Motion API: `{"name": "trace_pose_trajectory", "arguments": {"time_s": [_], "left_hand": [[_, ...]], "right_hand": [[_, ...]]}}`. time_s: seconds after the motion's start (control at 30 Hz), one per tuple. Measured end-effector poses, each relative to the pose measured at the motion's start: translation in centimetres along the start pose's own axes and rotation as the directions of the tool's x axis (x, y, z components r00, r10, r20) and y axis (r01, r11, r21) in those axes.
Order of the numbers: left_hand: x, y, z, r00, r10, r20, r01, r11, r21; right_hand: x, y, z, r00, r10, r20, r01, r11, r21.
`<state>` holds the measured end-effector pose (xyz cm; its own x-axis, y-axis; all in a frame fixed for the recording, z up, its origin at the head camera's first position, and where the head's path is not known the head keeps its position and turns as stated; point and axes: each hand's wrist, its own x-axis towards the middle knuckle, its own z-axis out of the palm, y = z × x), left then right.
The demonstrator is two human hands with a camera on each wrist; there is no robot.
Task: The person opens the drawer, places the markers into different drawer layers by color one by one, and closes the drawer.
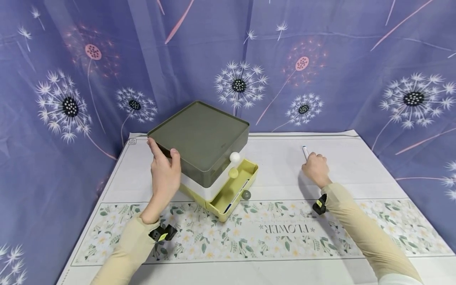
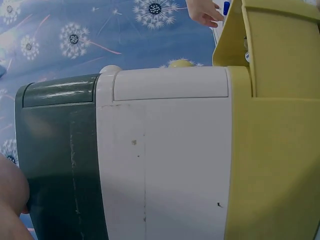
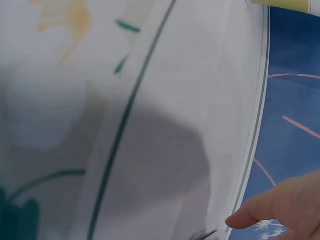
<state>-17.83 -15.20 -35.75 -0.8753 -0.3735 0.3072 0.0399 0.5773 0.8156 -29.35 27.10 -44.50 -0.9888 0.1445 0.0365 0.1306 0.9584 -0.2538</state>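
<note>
A small three-tier drawer unit stands left of centre, with a dark green top tier [image 1: 201, 136], a white middle tier [image 2: 165, 160] and a yellow bottom tier [image 2: 280, 165]. Its yellow bottom drawer [image 1: 250, 168] is pulled out, and a white marker [image 1: 238, 194] with a dark blue end lies inside. My left hand [image 1: 165, 174] rests against the green tier's left side, fingers extended and thumb at the top edge. Over the white cloth at the right, my right hand [image 1: 316, 169] grips another white marker [image 1: 305, 151], its blue-tipped end poking out past the fingers.
Round knobs mark the drawer fronts: white [image 1: 234, 157], yellow [image 1: 233, 173] and grey [image 1: 246, 194]. A white tablecloth [image 1: 278, 166] with a flowered band covers the table. Behind and on both sides hangs a blue curtain [image 1: 199, 59] with dandelion prints.
</note>
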Motion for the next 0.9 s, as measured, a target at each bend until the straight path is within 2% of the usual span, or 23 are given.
{"name": "trace_pose_trajectory", "arguments": {"time_s": [0.13,0.27,0.53,0.9], "left_hand": [[0.0,0.0,0.1,1.000,0.007,-0.016,-0.007,1.000,0.011],[-0.1,0.0,0.2,1.000,0.007,-0.025,-0.006,1.000,0.024],[-0.1,-0.1,0.3,0.999,0.007,-0.035,-0.006,1.000,0.025],[-0.1,-0.1,0.4,0.999,0.013,-0.044,-0.012,0.999,0.034]], "right_hand": [[0.1,0.5,0.1,0.999,0.016,0.044,-0.016,1.000,0.005],[0.0,0.8,0.3,0.999,0.007,0.048,-0.007,1.000,0.002],[0.1,1.5,0.8,0.995,-0.095,-0.039,0.097,0.995,0.034],[-0.3,1.4,0.6,0.994,-0.088,-0.064,0.093,0.992,0.080]]}}
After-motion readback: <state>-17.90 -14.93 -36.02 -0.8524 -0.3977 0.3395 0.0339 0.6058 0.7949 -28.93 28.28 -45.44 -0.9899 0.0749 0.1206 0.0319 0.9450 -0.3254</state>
